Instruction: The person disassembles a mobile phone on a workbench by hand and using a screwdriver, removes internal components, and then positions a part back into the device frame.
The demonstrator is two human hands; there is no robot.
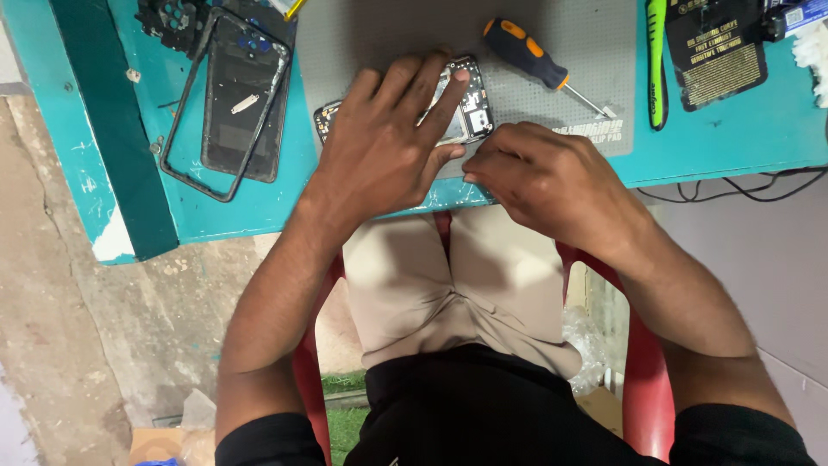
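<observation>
The opened phone (461,108) is pinned flat on the grey mat (388,34) by the left hand (388,142), fingers spread. The right hand (543,177) is curled at its near edge; whether anything is pinched cannot be told. The back cover (241,95) is already removed and lies far left; the screwdriver (535,60) lies unused far right.

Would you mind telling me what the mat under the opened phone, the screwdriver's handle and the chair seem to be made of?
The mat looks like grey silicone or rubber: matte, with a fine dotted texture. The screwdriver has a handle that appears to be black and orange moulded plastic or rubber, with a bare metal shaft. The chair looks like red glossy moulded plastic. The left hand covers the opened phone.
</observation>
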